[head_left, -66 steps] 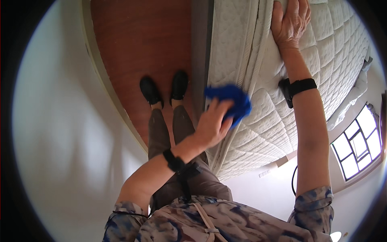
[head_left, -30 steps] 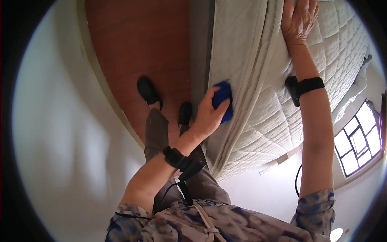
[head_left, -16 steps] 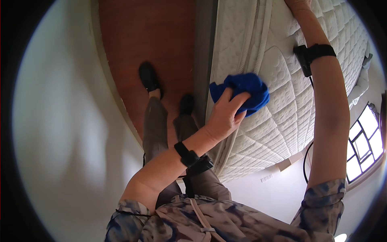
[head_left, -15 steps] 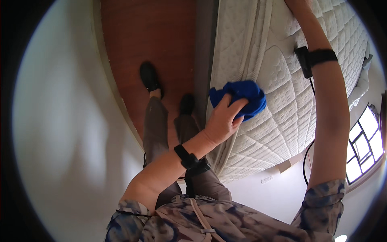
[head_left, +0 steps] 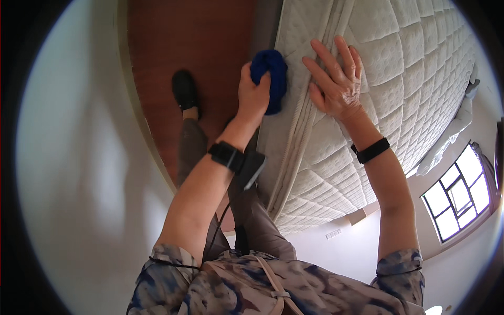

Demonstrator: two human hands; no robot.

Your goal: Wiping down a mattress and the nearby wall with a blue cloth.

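A bunched blue cloth (head_left: 273,84) is gripped in my left hand (head_left: 254,95), against the side of the white quilted mattress (head_left: 404,79). My thumb and fingers are closed round the cloth's near side. Farther right, my right hand (head_left: 338,84) rests palm down on the mattress by its piped top edge, with the fingers spread and nothing in them. Each wrist wears a black band, and a small dark device with a cable hangs at the left one.
A reddish-brown floor (head_left: 194,37) runs between the mattress and a pale wall (head_left: 79,147) on the left. My feet in dark shoes (head_left: 184,89) stand there. A window (head_left: 457,194) and a bundled light cloth (head_left: 446,139) are off to the right.
My left hand has carried the blue cloth from the mattress's top edge leftward and farther away, onto its side. My right hand has come back nearer from far across the mattress to its edge.
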